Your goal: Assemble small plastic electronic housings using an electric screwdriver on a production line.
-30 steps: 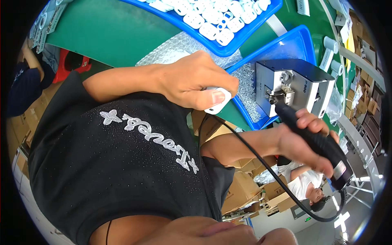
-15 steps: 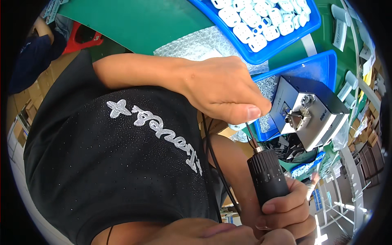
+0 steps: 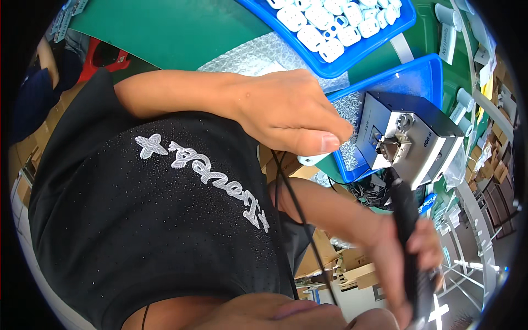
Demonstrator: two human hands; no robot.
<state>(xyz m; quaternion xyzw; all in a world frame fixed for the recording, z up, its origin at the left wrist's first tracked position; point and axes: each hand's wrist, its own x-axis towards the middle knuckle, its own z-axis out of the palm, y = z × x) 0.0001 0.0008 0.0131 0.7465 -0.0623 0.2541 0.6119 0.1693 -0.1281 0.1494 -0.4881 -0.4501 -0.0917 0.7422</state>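
The white piece (image 3: 312, 159) is in your left hand (image 3: 291, 113), tucked under your thumb and curled fingers, so most of it is hidden and only its lower edge shows beneath the thumb. Your left-hand grip is closed on it, with the knuckles up and the thumb toward your body. Your right hand (image 3: 389, 258) is wrapped around a black screwdriver (image 3: 406, 212), its fingers clamped on the handle; both are blurred, so the finer detail of that grip cannot be read. The screwdriver's narrow end points toward the front of the silver-and-black machine (image 3: 410, 157), near its metal catch, and you cannot tell from here whether the two touch. The machine stands in a blue bin (image 3: 434, 82), beside a heap of small silver screws (image 3: 349, 110), well to the right of your left wrist. Beyond your left hand, a blue tray (image 3: 327, 70) holds many rounded white parts (image 3: 331, 49), and bubble wrap (image 3: 234, 59) lies next to it on the green table (image 3: 143, 33). A black cord (image 3: 305, 225) runs down across your right forearm, near your black shirt (image 3: 99, 192). Below the machine is a tangle of dark cables (image 3: 374, 190).
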